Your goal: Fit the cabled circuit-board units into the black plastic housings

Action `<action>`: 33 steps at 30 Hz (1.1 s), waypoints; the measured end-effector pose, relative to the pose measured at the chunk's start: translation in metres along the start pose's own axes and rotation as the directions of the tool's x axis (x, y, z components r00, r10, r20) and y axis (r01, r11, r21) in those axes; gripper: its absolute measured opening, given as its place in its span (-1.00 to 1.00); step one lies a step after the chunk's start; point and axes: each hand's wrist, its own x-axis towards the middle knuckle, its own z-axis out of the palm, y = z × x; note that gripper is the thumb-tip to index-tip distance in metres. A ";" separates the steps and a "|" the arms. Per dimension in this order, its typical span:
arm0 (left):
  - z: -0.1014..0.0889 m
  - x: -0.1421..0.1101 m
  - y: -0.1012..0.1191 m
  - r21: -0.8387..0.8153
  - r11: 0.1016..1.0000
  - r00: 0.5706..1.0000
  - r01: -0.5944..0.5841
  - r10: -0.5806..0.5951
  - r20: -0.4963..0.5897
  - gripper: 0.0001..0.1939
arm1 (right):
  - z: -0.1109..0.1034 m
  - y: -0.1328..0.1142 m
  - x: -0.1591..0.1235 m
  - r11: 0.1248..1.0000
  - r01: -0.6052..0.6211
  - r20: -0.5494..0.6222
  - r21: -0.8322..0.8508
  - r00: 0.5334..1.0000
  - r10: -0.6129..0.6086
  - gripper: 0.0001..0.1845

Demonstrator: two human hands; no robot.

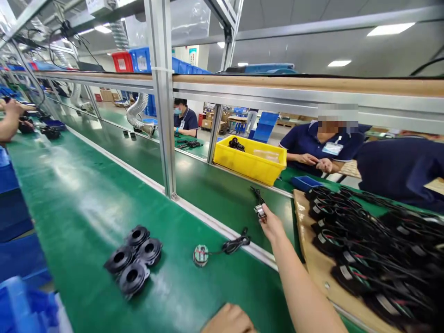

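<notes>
My right hand [271, 223] reaches forward over the green bench, its fingers closed on a small silver metal-rimmed part [259, 212]. A bundled black cable [257, 195] shows just beyond that part. At the bottom edge, my left hand [231, 319] is low over the bench with its knuckles showing; its fingertips are cut off. Between the hands and a cluster of black round housings [133, 261] lies a round circuit board [200, 255]. Its coiled black cable [236, 243] stretches to the metal strip along the bench.
On the right, a brown board [305, 231] bears many black cabled units [350, 268]. Behind stand a yellow bin [249, 159] and a small blue tray [305, 182]. A metal post [163, 115] rises from the bench. Co-workers sit across; another person's hand [12, 111] is far left.
</notes>
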 end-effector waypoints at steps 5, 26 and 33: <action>-0.040 -0.039 0.061 -0.745 0.635 0.868 0.207 -0.470 -0.160 -0.26 | -0.040 0.009 -0.184 0.980 0.064 0.222 0.187 0.969 -0.106 -0.41; -0.029 -0.111 0.206 -0.927 -0.284 0.796 -0.244 -0.605 -0.024 -0.31 | -0.106 -0.013 -0.405 0.818 0.488 0.543 0.303 0.617 -0.569 -0.50; -0.028 -0.118 0.199 -0.928 -0.277 0.785 -0.250 -0.619 -0.026 -0.38 | -0.107 -0.012 -0.404 0.816 0.505 0.601 0.280 0.570 -0.560 -0.47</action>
